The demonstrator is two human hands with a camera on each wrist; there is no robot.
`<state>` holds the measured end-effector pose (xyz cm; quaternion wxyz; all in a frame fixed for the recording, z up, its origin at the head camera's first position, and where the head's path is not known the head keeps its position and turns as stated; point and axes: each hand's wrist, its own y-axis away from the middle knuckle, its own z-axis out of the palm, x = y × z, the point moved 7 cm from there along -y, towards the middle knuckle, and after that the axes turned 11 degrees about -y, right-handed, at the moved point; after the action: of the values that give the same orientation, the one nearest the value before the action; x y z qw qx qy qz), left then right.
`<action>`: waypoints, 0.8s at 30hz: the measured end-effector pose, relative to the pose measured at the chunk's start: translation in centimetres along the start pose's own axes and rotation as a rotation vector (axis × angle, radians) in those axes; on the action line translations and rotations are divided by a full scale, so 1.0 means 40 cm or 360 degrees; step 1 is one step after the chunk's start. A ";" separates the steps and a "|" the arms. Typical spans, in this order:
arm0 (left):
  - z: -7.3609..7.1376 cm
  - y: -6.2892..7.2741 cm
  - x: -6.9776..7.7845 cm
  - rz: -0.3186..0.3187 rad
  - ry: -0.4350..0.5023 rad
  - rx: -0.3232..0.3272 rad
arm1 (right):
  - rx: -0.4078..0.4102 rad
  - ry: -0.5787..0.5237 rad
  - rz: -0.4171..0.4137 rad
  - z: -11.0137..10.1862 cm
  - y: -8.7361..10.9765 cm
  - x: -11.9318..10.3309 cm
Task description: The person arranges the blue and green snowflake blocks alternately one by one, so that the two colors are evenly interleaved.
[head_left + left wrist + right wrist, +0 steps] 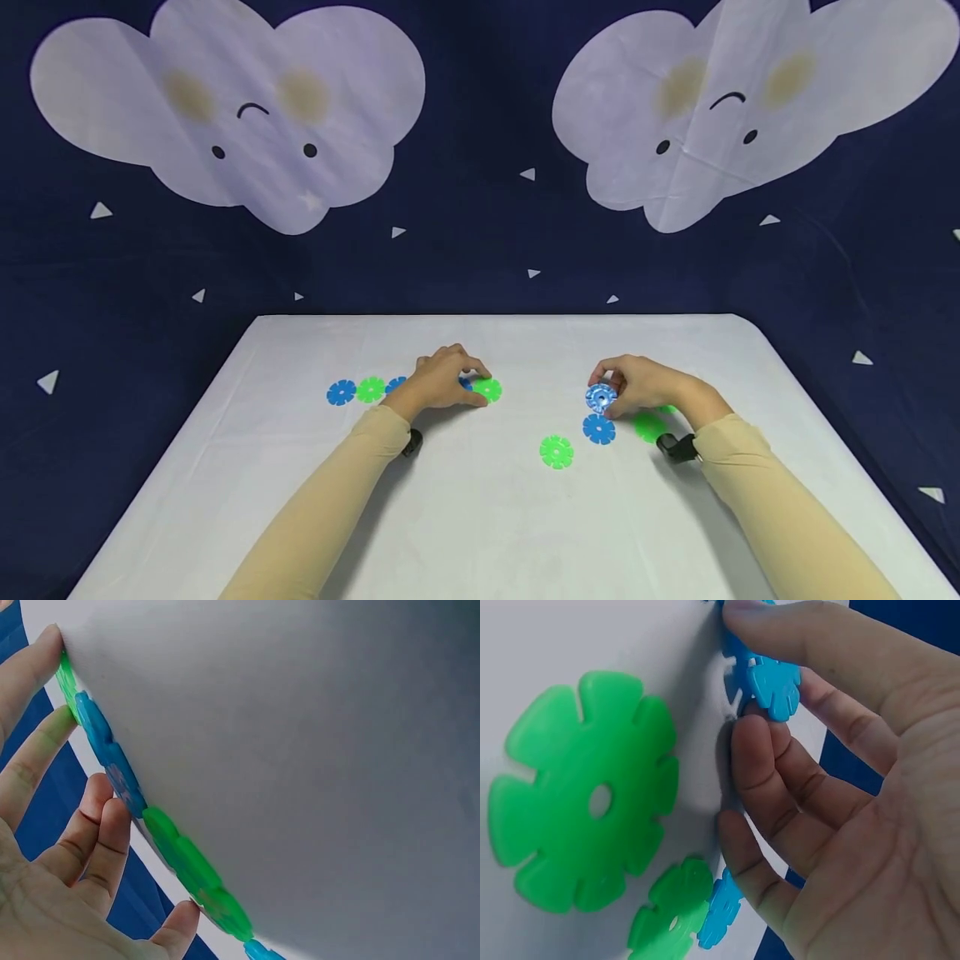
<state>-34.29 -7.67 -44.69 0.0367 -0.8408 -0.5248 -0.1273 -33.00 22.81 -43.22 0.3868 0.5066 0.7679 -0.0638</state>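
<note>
head: left grip (444, 379) pinches a green disc (488, 390), three o'clock end of a row (371, 389); right grip (637, 386) pinches a blue disc (601, 398), second disc (598, 430) at its six o'clock. left wrist: green at ten o'clock; spare fingers (114, 825) beside the row could nudge it crooked. right wrist: blue, at one o'clock, seemingly edge-held, might slip.

On the table (465, 525), with a curtain (465, 267) behind, discs (371, 389) run in a row at left; the left hand (441, 379) crosses it, thumb before and finger behind the end disc (488, 390). Well to the right, the right hand (643, 385) holds the lifted disc (601, 397). Of the loose discs (598, 429), one lies before that, another right, the foremost left.
</note>
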 end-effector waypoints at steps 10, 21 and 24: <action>-0.002 0.001 -0.002 0.0005 0.0010 -0.0005 | -0.0021 -0.0030 -0.0016 0.005 0.005 -0.006; -0.003 0.002 0.002 0.0006 0.0024 -0.0015 | 0.0013 0.0041 -0.0051 0.004 0.006 -0.009; -0.004 0.003 0.001 0.0004 0.0024 -0.0018 | 0.0029 0.0055 -0.0063 0.002 0.004 -0.011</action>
<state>-34.19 -7.72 -44.53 0.0361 -0.8407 -0.5228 -0.1365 -32.73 22.52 -42.94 0.3676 0.4958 0.7837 -0.0696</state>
